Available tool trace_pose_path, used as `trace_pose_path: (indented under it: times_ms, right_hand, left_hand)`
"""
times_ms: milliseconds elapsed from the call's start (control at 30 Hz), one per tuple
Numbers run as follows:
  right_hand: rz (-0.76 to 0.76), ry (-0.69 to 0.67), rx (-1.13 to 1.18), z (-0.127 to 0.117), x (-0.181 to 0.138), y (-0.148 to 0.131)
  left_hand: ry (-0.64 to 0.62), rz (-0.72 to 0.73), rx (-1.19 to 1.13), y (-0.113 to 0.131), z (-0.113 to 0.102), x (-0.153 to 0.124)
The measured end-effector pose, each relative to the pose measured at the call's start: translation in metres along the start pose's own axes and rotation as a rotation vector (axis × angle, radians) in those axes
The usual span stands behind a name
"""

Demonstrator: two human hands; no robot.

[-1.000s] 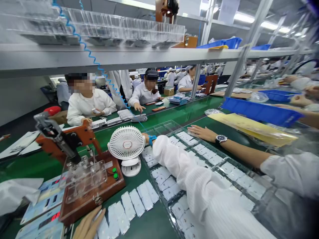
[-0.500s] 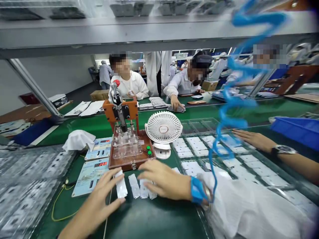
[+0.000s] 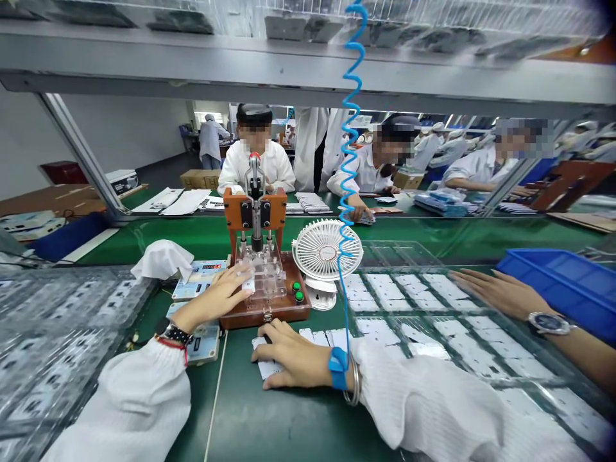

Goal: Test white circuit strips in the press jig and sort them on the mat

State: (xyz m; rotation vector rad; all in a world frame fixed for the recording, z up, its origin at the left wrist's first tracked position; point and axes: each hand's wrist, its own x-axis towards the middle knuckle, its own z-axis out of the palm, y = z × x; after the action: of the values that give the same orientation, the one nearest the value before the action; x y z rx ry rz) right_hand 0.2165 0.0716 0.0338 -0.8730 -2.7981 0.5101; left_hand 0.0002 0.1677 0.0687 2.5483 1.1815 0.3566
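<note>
My left hand [image 3: 216, 298] reaches onto the clear plate of a small press fixture [image 3: 262, 301] and pinches a small flat white part [image 3: 248, 285] at its fingertips. The fixture has a brown base, an orange upright and a red-knobbed lever [image 3: 254, 157]. My right hand [image 3: 289, 353] lies on the green mat in front of the fixture. Its fingers and thumb close over one white part [image 3: 267, 369] from a row of flat white parts [image 3: 332, 337]. A blue wrist strap [image 3: 337, 367] on that wrist joins a blue coiled cord [image 3: 350, 128].
A white desk fan [image 3: 327, 250] stands right of the fixture. A clear tray [image 3: 462, 346] of white parts lies at right, with another person's hand [image 3: 500, 292] and watch on it. A blue bin [image 3: 563, 282], a white cloth [image 3: 163, 258], meter boxes [image 3: 199, 277] and stacked clear trays [image 3: 43, 333] surround the mat.
My left hand has gone from the row of white parts up to the fixture plate with a part. My right hand has slid slightly nearer. The view has steadied and turned right.
</note>
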Motion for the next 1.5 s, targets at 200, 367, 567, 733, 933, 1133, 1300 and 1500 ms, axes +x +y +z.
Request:
trace_pose_path:
  times_ms: [200,367,567,733,933,1133,1300,1500]
  right_hand:
    - [0.025,0.437,0.145,-0.047,0.005,0.003]
    - [0.148,0.379,0.06,-0.071,0.024,0.036]
    - [0.092,0.272,-0.059,-0.058,0.03,0.043]
    - [0.098,0.223,-0.036,-0.063,0.027,0.04]
    - [0.11,0.255,-0.042,-0.058,0.023,0.034]
    - [0.097,0.291,0.04,-0.061,0.02,0.033]
    - [-0.011,0.361,-0.085,-0.054,0.021,0.034]
    - [-0.194,0.862,-0.296,-0.04,0.016,0.047]
  left_hand:
    - [0.044,-0.024,0.024,0.004,-0.005,-0.001]
    - [0.022,0.02,-0.013,-0.006,-0.001,0.003]
    - [0.006,-0.039,-0.048,0.003,0.001,0.002]
    - [0.036,-0.122,-0.081,0.009,0.007,0.001]
    - [0.091,-0.101,-0.05,0.004,0.018,0.0]
    - [0.153,-0.081,0.104,0.005,0.025,-0.002]
    - [0.16,-0.094,0.139,0.008,0.025,-0.003]
    - [0.172,-0.099,0.151,0.01,0.026,-0.004]
